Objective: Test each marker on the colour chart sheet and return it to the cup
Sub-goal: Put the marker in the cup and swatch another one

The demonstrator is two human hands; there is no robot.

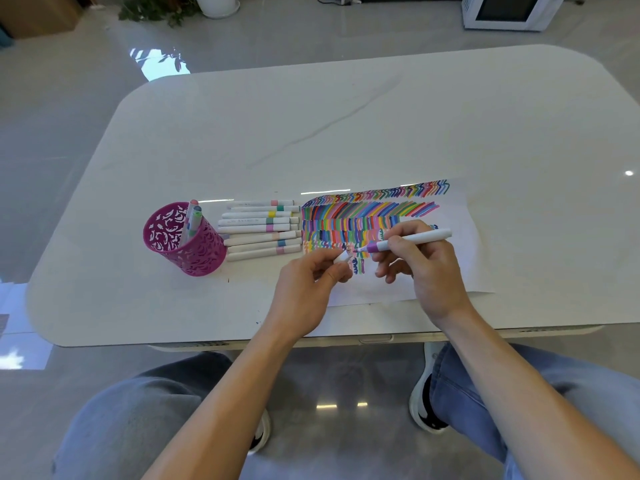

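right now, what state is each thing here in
sheet, flat, mostly filled with colour strokes
cup, upright
cup markers, standing in cup
loose markers, lying in a row between cup and sheet
purple marker, uncapped, tip down at sheet, contact unclear
cap, off
right hand, grips purple marker
left hand, pinches cap

Nothing legible from here, faint grey print along one white marker barrel (pixel 246 222), at nine o'clock from the chart sheet (pixel 467 244) (too small to read)
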